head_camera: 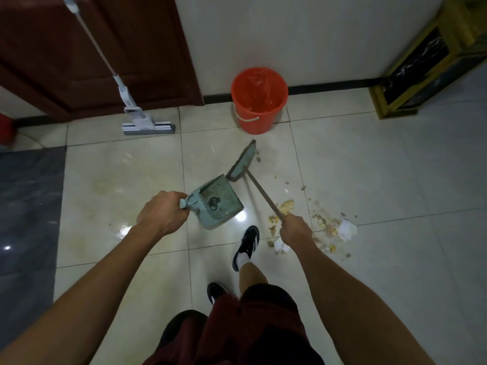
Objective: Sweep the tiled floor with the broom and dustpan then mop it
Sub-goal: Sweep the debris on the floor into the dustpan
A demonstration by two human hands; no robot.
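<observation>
My left hand (160,212) grips the handle of a pale green dustpan (220,200), which is tilted over the tiled floor with a dark clump in it. My right hand (294,230) grips the brown stick of a broom (243,162), whose green head lies just beyond the dustpan's far edge. Yellowish crumbs and scraps of white paper (326,225) are scattered on the tiles to the right of my right hand. A white flat mop (142,122) leans against the brown door at the back left.
An orange bucket (259,101) lined with a bag stands by the wall ahead. A gold-framed dark cabinet (421,64) fills the back right corner. A dark grey mat (29,206) covers the floor at left. My feet in black shoes (246,247) stand between my arms.
</observation>
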